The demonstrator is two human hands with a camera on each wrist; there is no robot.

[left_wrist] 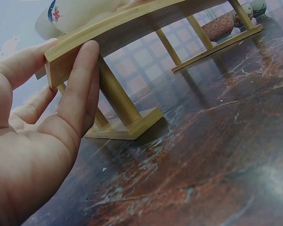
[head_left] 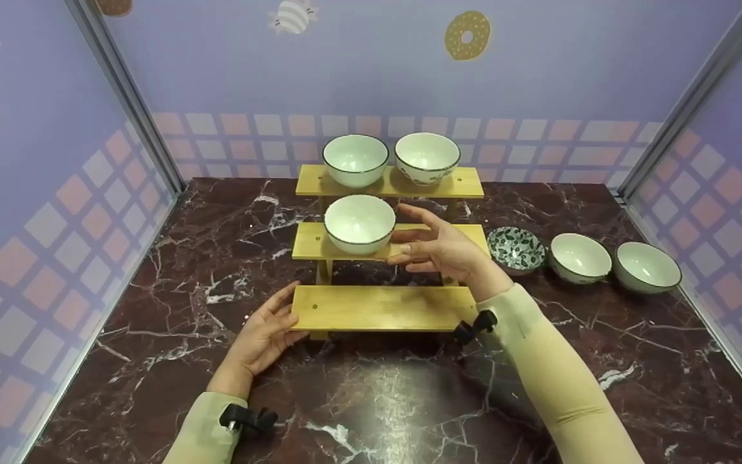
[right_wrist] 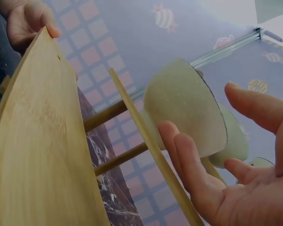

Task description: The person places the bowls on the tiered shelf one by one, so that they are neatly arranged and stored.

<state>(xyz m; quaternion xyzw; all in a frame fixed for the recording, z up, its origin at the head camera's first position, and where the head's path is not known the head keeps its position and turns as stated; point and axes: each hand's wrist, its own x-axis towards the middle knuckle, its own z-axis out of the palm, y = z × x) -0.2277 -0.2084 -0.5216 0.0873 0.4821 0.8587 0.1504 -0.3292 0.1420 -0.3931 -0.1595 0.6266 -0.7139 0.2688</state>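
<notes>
A three-tier wooden display stand (head_left: 384,308) rises in steps on the table. My left hand (head_left: 266,338) pinches the left end of its lowest board; in the left wrist view the fingers (left_wrist: 80,89) lie against that board's end and underside. On the middle tier, to the left, sits a white bowl (head_left: 359,222) with a dark rim. Just right of this bowl is my right hand (head_left: 438,248), fingers spread and loosely bent, holding nothing. In the right wrist view the same bowl (right_wrist: 184,108) stands apart from the thumb; whether a fingertip touches it I cannot tell.
On the top tier stand a plain pale bowl (head_left: 355,161) and a patterned white bowl (head_left: 428,158). Right of the stand, a leaf-patterned bowl (head_left: 516,250), a white bowl (head_left: 580,258) and a pale green bowl (head_left: 648,267) form a row on the dark marbled table (head_left: 171,361).
</notes>
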